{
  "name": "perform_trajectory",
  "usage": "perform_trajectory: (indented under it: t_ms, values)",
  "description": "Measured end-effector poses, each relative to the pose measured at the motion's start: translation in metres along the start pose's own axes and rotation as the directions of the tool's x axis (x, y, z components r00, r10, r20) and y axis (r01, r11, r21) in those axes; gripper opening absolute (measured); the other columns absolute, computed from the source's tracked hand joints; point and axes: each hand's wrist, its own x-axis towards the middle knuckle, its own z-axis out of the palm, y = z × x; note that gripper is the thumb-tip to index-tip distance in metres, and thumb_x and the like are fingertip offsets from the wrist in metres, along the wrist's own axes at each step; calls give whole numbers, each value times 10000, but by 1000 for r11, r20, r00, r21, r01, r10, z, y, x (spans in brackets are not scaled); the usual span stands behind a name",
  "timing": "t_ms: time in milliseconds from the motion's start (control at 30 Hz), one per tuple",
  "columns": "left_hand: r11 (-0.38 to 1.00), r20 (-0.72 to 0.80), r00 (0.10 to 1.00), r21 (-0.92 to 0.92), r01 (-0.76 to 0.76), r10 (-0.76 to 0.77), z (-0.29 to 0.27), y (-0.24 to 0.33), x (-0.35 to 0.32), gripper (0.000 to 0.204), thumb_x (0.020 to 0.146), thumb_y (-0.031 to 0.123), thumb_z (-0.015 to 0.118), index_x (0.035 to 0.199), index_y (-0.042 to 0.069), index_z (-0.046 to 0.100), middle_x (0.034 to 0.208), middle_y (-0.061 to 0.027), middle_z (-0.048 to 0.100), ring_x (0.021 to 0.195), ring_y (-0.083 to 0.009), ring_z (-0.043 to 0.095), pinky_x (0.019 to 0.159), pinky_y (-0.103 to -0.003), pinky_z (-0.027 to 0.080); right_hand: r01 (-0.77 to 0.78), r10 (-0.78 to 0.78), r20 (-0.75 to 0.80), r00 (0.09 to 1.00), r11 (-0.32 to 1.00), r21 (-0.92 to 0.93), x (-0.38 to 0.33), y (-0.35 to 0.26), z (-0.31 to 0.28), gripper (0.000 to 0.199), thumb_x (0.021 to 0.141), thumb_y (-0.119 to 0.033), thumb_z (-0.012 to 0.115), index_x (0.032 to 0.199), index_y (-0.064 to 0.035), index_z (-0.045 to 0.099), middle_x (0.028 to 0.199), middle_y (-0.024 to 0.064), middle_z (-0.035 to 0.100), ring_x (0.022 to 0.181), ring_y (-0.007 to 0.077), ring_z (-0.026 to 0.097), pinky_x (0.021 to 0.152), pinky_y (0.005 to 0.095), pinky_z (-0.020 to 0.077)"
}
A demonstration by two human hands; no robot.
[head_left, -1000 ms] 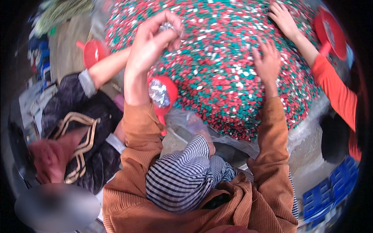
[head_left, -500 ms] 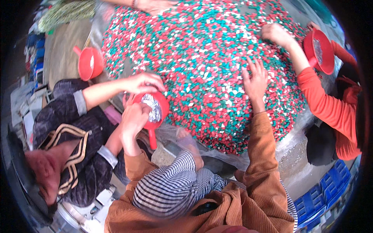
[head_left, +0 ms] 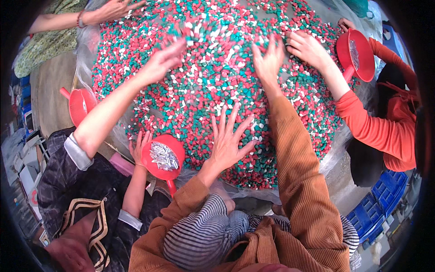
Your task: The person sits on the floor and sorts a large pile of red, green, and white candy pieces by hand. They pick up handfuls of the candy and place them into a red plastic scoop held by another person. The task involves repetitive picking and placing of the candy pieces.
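Note:
A wide heap of small red, green and white pieces spreads before me. My left hand lies open on its near part, fingers spread wide. Farther out, my right hand is open too, its fingers stretched over the pieces and slightly blurred. Left of my left wrist sits a red pan with a handle, holding many thin whitish-silver sticks. A co-worker's hand touches its left side. That person's other hand is raised among blurred pieces in motion.
Clear plastic sheeting lies under the heap. A second red pan stands at the left, a third at the right. Co-workers' hands reach in at the right and far left. Blue plastic crates lie at lower right.
My left hand has left the red pan and now rests on the heap. My right hand has moved farther out and left. The left co-worker's arm has swung out over the heap.

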Motion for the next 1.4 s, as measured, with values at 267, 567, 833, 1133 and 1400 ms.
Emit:
perform_trajectory:
  t_ms: [267, 567, 833, 1133, 1400]
  values:
    - [1000, -8, 1000, -7, -16, 15, 2, -9, 2, 657, 714, 343, 751, 1297, 124, 541, 1592, -192, 116, 1459, -464, 22, 1124, -657, 21, 251, -424, 401, 812, 874, 415, -10, -87, 52, 424, 892, -268, 573, 1255, -51, 580, 1236, 189, 574, 1159, 400, 542, 1000, 438, 440]
    - [998, -114, 992, 46, -49, 54, 11, -11, -2, 560, 864, 447, 655, 1309, 120, 562, 1488, -209, 318, 1425, -449, 171, 1129, -634, 88, 581, -634, 615, 469, 746, 326, -79, -64, -5, 371, 947, -256, 515, 1281, -125, 605, 1378, 120, 542, 1345, 324, 426, 1132, 446, 324]
    - [992, -380, 920, -38, -123, 99, -16, -27, -23, 303, 784, 236, 686, 1068, 132, 713, 1229, -97, 580, 1135, -318, 516, 1031, -514, 341, 292, -516, 789, 332, 852, 434, -60, -84, -93, 432, 936, -378, 548, 1277, -121, 617, 1331, 164, 570, 1235, 353, 535, 1050, 464, 408]
    - [979, -322, 944, 160, 124, -67, -30, -43, 74, 578, 958, 333, 533, 1485, 154, 376, 1601, -175, 136, 1448, -486, 53, 1137, -633, 82, 371, -538, 497, 681, 838, 400, 39, -106, -9, 528, 968, -391, 524, 1398, -86, 483, 1389, 207, 503, 1316, 362, 447, 1093, 466, 351]
    - [996, -171, 983, 55, 74, -64, -13, -67, 62, 584, 919, 335, 561, 1472, 227, 406, 1601, -111, 188, 1464, -434, 78, 1145, -627, 31, 510, -620, 435, 653, 784, 352, 69, -117, 57, 594, 968, -481, 484, 1431, -112, 441, 1427, 209, 464, 1369, 415, 358, 1151, 458, 282]
